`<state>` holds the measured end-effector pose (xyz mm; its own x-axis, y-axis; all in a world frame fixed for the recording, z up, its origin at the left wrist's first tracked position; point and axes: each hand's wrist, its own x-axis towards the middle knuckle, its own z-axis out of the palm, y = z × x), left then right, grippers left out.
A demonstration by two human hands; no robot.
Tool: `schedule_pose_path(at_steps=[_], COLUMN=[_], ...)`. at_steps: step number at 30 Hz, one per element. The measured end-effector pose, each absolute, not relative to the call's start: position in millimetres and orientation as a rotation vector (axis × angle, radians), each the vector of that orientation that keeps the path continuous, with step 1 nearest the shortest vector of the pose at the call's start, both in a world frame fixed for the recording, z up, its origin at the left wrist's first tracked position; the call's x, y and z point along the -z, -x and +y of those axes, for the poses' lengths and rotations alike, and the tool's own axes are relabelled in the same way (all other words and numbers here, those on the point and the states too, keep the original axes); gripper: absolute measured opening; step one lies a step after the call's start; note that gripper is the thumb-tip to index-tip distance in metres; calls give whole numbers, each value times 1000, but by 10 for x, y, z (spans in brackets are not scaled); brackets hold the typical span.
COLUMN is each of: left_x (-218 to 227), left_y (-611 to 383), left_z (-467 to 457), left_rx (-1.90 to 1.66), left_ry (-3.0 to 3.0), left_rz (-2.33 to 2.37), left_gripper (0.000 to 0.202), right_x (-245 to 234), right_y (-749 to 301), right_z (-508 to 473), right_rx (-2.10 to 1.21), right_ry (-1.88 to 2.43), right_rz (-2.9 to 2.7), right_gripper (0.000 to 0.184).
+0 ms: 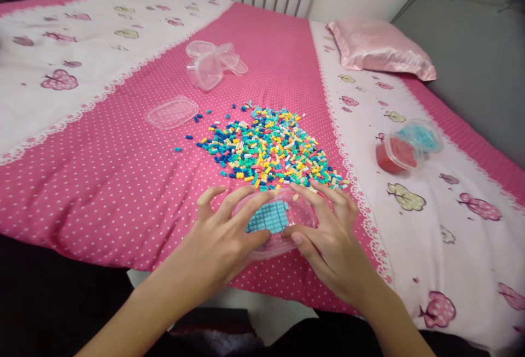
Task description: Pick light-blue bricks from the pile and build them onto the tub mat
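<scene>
Forearms reach in from below, fingers spread and arched; left hand and right hand bend over a clear container on the bed, a blue brick slab within its rim; whether either grip clasps anything, I cannot tell; loose bricks crowd the far side; beyond lie tubs of red and blue rightward, a lid, pale containers, a pillow.

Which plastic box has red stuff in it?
The front box on the right; the back box touching it has blue inside, and the nearest box holds light blue bricks.
</scene>
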<state>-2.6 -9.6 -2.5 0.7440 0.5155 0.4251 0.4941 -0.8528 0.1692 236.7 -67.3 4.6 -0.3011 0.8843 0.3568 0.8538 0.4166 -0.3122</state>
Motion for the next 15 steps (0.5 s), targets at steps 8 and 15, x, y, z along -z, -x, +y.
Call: schedule_pose_path(at_steps=[8,15], left_x=[-78,-68], left_y=[135,149], left_z=[-37,9], left_rx=[-752,-777], left_ry=[-2939,-2975], left_rz=[898,911], left_gripper=[12,4], right_x=[-36,-13], right_y=[-2409,-2387], right_z=[-667,-643], right_rx=[61,103], right_ry=[1515,1539], right_rz=[-2076,-2144], right_gripper=[37,38])
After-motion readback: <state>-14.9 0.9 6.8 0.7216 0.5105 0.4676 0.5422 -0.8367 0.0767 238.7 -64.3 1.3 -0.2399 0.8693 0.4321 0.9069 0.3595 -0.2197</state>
